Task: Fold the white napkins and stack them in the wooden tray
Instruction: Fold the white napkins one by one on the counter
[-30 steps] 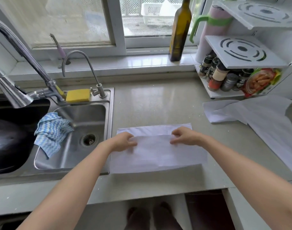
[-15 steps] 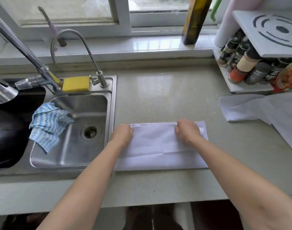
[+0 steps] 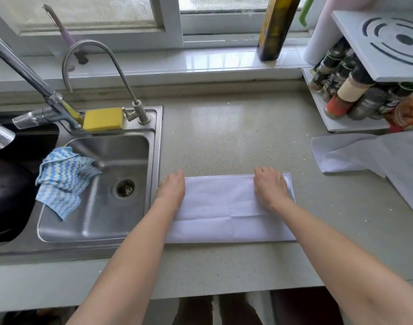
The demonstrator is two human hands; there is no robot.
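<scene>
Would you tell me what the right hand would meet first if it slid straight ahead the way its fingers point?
Probably nothing soon: past the right hand lies bare countertop, then the wall under the windowsill.

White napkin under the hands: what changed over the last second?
Both hands carried the white cloth napkin's near edge away from the person and laid it on the far edge, folding it in half. The left hand and right hand now press there. The loose white napkins at right lie unmoved.
</scene>
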